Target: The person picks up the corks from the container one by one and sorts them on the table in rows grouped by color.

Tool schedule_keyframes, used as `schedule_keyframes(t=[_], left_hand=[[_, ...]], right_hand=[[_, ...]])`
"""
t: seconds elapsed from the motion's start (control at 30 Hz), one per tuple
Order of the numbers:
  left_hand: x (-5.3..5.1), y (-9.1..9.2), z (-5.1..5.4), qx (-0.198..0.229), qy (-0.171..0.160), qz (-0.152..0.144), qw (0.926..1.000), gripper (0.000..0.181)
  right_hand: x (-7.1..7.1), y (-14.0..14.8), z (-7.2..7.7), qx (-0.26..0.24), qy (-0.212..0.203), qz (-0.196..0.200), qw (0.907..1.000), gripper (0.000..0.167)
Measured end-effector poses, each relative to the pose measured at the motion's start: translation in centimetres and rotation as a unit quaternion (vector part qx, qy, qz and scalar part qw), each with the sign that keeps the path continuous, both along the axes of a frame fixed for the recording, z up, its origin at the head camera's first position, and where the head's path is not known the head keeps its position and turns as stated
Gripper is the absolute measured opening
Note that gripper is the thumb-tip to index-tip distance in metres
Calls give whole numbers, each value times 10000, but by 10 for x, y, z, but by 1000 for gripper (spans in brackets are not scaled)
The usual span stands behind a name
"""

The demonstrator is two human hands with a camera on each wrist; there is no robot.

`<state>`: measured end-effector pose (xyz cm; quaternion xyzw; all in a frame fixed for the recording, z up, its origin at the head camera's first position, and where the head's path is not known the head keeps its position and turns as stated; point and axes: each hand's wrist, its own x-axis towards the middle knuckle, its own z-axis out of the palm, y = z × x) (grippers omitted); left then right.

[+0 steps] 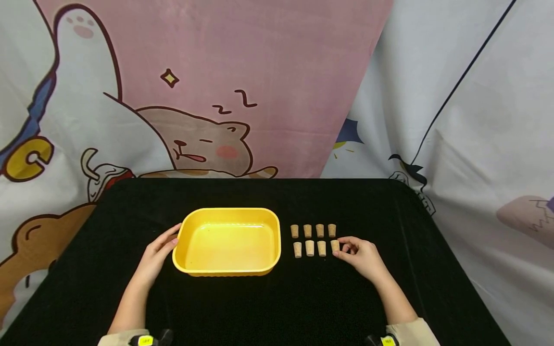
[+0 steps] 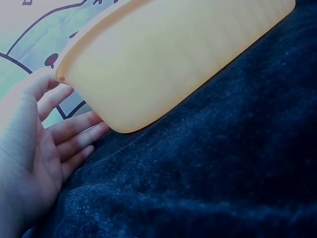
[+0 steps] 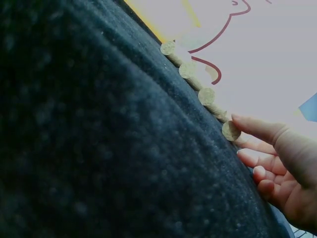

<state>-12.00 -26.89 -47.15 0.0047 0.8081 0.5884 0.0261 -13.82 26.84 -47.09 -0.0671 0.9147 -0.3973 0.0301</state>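
Note:
A yellow plastic tub (image 1: pixel 226 273) stands on the black cloth. My left hand (image 1: pixel 157 253) is at its left end; in the left wrist view, the loosely extended fingers (image 2: pixel 74 126) touch the outer wall below the rim. Right of the tub, several tapered cork stoppers lie in two rows, among them one cork stopper (image 1: pixel 309 248) in the near row. My right hand (image 1: pixel 361 257) pinches the rightmost near cork stopper (image 1: pixel 335 245) between thumb and index finger. Seen from the right wrist, that cork's round end (image 3: pixel 231 131) faces the camera, and the other fingers curl loosely beneath.
Black cloth (image 1: pixel 268 312) covers the table. Behind it hangs a printed curtain (image 1: pixel 294 86) with cartoon animals, and a pale curtain (image 1: pixel 476 120) hangs on the right. The far row of corks (image 1: pixel 307 231) lies just behind the near one.

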Motion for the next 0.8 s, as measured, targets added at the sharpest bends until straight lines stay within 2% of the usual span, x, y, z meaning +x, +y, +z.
schedule_keyframes(t=[0.17, 0.37, 0.6, 0.8], left_hand=[[-2, 1, -1, 55, -10, -36, 10000, 56], [-5, 0, -2, 76, 99, -36, 9999, 54], [-6, -3, -1, -4, 77, -94, 9999, 54], [-3, -7, 6, -458, 173, -334, 9982, 53]], right_hand=[[1, 3, 2, -25, 122, 64, 9999, 45], [0, 4, 7, 71, 301, -110, 9995, 41], [-3, 10, 30, 189, 1181, -334, 9923, 29], [-4, 26, 48, 574, 1845, -331, 9806, 21]])
